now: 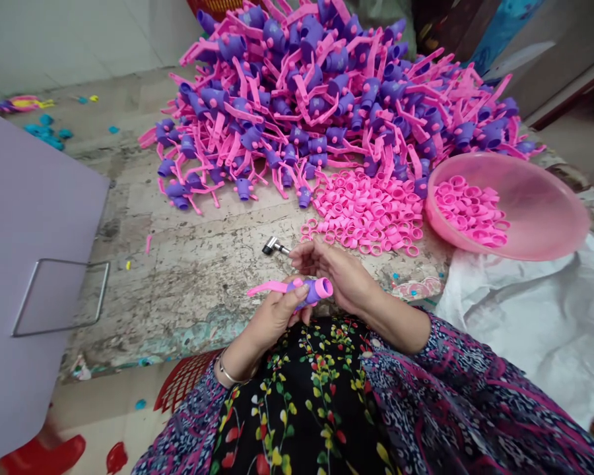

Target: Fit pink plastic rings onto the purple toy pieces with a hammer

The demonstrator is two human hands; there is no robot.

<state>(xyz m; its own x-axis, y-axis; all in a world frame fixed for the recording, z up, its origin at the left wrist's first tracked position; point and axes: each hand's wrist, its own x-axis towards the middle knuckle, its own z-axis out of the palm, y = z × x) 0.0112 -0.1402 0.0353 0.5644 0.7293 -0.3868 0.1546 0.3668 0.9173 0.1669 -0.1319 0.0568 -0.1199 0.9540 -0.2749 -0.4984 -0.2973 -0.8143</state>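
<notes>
My left hand (282,309) grips a purple plastic part (304,291) with pink arms pointing left and a pink ring (324,287) around its right end. Just beyond it, my right hand (329,267) has its fingers closed on the handle of a small hammer (273,246) with a black and silver head; part of the handle is hidden by the fingers. A loose heap of pink rings (371,208) lies on the worn table (178,264), past my right hand. Behind that rises a large pile of purple and pink parts (297,99).
A translucent pink bowl (539,211) at the right holds more rings. White sacking (534,316) hangs below it. A pale lilac panel with a wire handle (62,297) stands at the left. Blue scraps (44,132) lie at the far left, and a red basket (188,379) is under the table edge.
</notes>
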